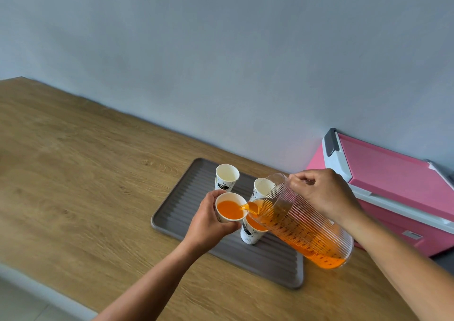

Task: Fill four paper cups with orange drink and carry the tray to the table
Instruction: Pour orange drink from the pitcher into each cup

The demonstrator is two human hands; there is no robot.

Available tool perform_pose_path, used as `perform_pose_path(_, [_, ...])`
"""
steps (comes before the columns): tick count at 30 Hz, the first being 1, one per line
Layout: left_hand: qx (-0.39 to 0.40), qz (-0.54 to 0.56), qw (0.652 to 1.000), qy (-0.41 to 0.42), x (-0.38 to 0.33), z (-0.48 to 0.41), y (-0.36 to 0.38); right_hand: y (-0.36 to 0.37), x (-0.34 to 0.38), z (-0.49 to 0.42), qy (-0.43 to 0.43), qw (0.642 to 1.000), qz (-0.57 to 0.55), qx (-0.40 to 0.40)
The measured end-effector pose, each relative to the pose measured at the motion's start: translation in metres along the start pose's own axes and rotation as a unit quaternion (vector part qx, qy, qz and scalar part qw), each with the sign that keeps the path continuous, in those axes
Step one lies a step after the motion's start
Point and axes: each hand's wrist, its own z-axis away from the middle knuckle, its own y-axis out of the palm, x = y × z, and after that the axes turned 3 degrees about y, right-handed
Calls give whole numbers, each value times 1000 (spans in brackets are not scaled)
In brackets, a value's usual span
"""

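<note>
Right hand [324, 195] is gripping the ribbed clear pitcher [304, 225] by its rim, tipping orange drink into a paper cup [230, 210] that the left hand [208, 222] is clasping, lifted over the grey tray's [270, 261] middle. One filled cup [251, 231] is standing just beside it; two empty cups [226, 177] are waiting near the tray's far edge. Roughly halfway through filling; carrying not yet begun.

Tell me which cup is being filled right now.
The cup held in the left hand; drink streams into it from the jug. The other three stand on the tray.
</note>
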Motion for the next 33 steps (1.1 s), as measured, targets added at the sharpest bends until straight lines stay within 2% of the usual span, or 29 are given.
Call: perform_pose_path(33, [-9, -17, 1000, 16, 4, -3, 4, 6, -10, 0, 4, 1000, -18, -4])
